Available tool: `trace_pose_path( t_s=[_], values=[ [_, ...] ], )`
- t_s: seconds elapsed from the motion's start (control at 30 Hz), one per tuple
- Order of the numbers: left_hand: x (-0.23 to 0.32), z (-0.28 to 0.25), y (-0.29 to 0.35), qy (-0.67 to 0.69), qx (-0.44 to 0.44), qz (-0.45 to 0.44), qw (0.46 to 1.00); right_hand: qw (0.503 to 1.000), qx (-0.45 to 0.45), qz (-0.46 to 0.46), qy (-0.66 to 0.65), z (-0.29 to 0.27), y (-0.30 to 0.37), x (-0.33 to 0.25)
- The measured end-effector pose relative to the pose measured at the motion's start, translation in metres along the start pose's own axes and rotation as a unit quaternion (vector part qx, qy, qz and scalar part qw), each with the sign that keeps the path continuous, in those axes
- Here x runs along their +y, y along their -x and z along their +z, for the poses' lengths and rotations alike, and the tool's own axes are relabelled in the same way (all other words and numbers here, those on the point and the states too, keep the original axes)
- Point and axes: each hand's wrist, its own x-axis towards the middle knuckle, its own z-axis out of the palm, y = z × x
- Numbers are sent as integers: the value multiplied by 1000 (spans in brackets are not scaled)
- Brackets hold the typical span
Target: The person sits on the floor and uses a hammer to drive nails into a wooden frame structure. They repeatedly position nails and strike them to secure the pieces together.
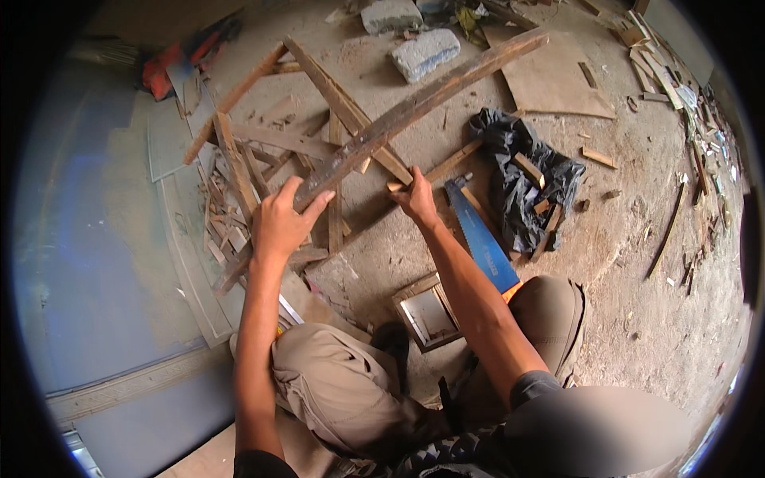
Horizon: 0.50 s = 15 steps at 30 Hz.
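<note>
A long, worn wooden beam (430, 99) slants from beside my left knee to the upper right. My left hand (280, 217) is closed round its lower part, thumb laid across the top. A second wooden plank (335, 92) passes beneath the beam, and my right hand (418, 201) grips its near end. Whether the two pieces are joined is hidden where they cross. Just right of my right forearm lies a handsaw (482, 239) with a blue blade and an orange handle. Between my legs sits a small wooden frame (428, 312) with a pale inside.
More timber pieces (235, 163) and scraps lie beyond my left hand. A crumpled black plastic bag (518, 191) with wood offcuts lies to the right. Concrete blocks (426, 54) and a flat brown board (558, 84) are farther off. Sheet panels (103, 239) cover the left.
</note>
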Motion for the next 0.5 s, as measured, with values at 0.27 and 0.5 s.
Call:
trace_pose_path(
  t_s=[0.27, 0.5],
  values=[
    [-39, 43, 68, 130, 133, 346, 920, 995, -61, -60, 41, -10, -8, 10],
    [-71, 253, 52, 309, 49, -5, 950, 985, -117, -56, 111, -20, -16, 3]
  ],
)
